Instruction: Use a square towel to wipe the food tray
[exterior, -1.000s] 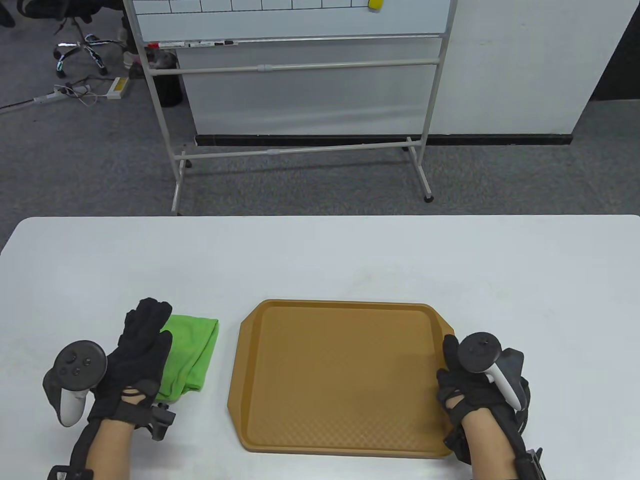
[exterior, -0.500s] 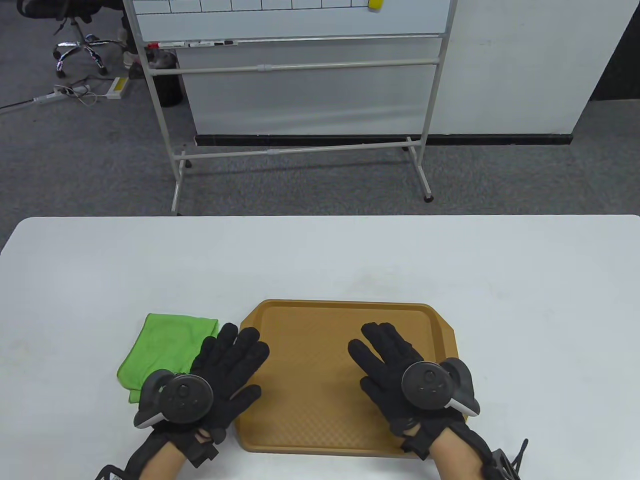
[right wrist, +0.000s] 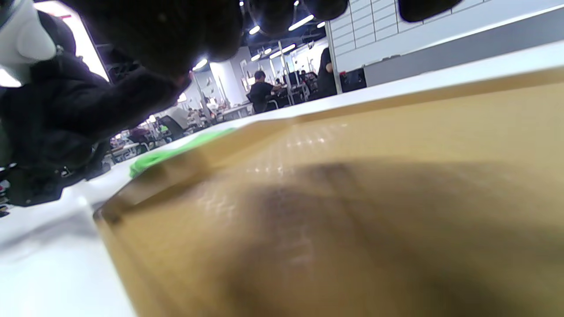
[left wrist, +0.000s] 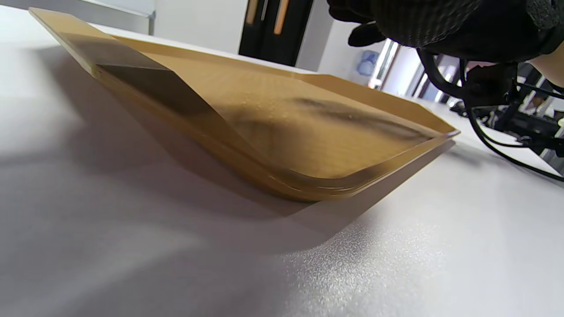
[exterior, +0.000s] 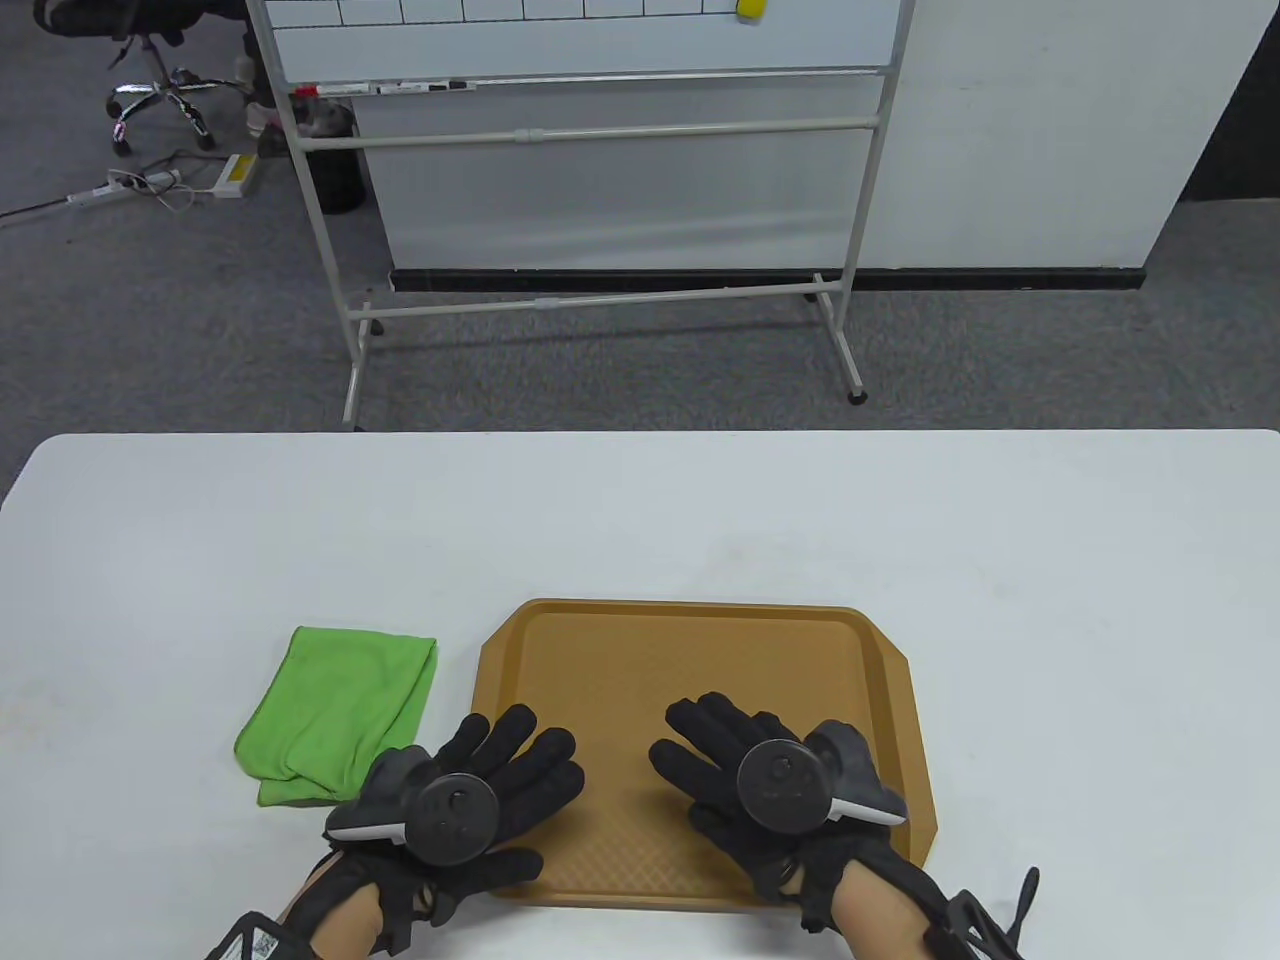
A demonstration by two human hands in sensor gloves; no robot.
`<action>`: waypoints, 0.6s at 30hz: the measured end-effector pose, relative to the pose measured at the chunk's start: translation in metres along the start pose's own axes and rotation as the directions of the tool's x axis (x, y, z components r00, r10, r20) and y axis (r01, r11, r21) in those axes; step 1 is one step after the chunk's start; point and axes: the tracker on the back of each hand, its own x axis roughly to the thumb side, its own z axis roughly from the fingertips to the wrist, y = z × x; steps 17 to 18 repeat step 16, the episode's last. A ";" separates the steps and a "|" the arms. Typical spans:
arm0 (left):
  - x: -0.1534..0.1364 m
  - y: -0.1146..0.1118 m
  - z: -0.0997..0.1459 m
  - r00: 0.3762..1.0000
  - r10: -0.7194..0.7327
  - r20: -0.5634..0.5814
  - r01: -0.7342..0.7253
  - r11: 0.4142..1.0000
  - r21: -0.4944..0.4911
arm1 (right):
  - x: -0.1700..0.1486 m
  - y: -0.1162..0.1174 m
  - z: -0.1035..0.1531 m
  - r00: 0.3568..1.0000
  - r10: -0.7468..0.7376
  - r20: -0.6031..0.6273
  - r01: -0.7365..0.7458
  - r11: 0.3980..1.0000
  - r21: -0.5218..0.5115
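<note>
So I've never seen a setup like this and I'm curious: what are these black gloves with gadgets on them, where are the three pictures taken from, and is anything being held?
These are a person's hands in sensor gloves, a tracker strapped on each. One camera looks down at the white table; the other two sit on the wrists. The left hand and right hand are spread, fingers open, over a brown tray. A green towel lies beside the tray. Nothing is held.

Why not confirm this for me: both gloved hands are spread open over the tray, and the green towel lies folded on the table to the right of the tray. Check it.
Not quite. The green towel lies folded on the table to the left of the tray, as the table view shows. The left hand and right hand are indeed spread open over the tray.
</note>
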 end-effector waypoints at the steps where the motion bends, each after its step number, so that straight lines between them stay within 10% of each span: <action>1: 0.000 0.000 0.000 1.000 0.000 -0.001 0.000 1.000 -0.001 | 0.000 0.001 -0.001 1.000 -0.001 -0.001 0.001 1.000 0.009; 18: -0.009 0.003 0.004 0.999 0.021 -0.036 -0.021 1.000 -0.010 | 0.001 0.004 -0.001 0.999 -0.025 -0.034 0.027 0.998 0.052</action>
